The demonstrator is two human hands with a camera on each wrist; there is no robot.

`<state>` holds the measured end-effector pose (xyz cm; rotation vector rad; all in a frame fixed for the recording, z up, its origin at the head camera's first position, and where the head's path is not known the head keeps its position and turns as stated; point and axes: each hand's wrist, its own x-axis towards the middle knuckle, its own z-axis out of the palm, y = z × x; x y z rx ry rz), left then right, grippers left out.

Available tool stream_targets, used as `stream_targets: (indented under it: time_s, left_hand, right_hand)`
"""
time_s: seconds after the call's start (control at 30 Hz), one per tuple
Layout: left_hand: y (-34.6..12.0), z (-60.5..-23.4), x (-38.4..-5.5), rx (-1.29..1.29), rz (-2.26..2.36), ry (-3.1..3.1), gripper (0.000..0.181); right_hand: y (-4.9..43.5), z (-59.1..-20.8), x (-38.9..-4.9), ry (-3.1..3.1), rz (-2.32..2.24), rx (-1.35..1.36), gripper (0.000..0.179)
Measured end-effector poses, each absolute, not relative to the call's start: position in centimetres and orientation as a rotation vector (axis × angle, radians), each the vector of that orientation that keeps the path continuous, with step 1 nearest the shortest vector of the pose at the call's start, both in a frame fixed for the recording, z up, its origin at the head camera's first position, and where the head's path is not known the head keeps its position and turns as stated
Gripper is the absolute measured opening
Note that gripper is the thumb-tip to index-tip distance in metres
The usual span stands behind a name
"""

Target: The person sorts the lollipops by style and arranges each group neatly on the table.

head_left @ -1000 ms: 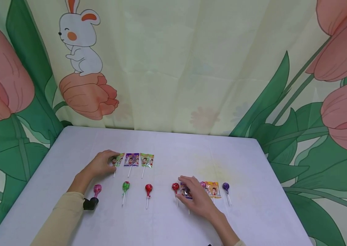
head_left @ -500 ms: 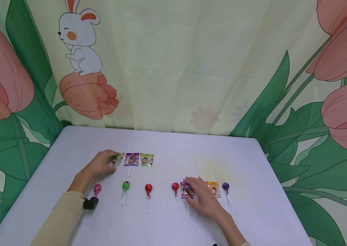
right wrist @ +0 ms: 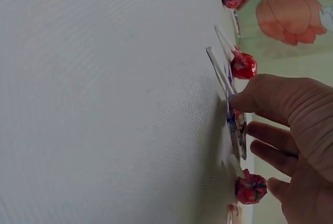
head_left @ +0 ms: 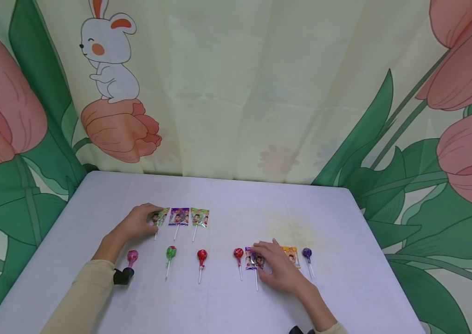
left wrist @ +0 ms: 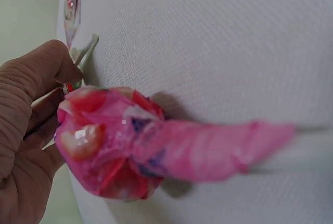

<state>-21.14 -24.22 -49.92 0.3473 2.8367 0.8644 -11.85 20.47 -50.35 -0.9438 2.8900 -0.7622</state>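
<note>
In the head view my left hand (head_left: 137,221) is at the far left of the back row, thumb and fingertips pinching the edge of a flat lollipop in a green wrapper (head_left: 161,216). Its white stick shows beside the thumb in the left wrist view. My right hand (head_left: 279,266) is over the right-hand group, fingers spread, next to a flat lollipop in a purple wrapper (head_left: 250,260). The right thumb touches this wrapper near its stick in the right wrist view. A round pinkish-red lollipop (right wrist: 251,186) lies below the right fingers there; the hand hides it in the head view.
Beside the left hand lie flat purple (head_left: 179,216) and green (head_left: 200,217) lollipops. In front are round pink (head_left: 132,256), green (head_left: 171,252) and red (head_left: 202,256) ones. Another red lollipop (head_left: 238,253), an orange-wrapped one (head_left: 291,256) and a purple one (head_left: 307,253) flank the right hand.
My right hand has slid to the right, uncovering the red lollipop and more of the purple wrapper while covering the pink one. The left hand has stayed in place.
</note>
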Motion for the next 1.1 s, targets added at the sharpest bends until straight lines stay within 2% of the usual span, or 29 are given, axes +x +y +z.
stream_targets:
  time_s: [0.7,1.1]
  left_hand:
    - [-24.0,-49.8,-20.9,0.304,0.857,2.842,0.062]
    - [-24.0,-49.9,-20.9,0.308,0.856,2.852,0.062]
  right_hand:
    - [20.5,-50.2,-12.8,2.820,-0.725,-0.823,0.052]
    - [20.5,-50.3,-13.1,2.838,-0.759,-0.839,0.053]
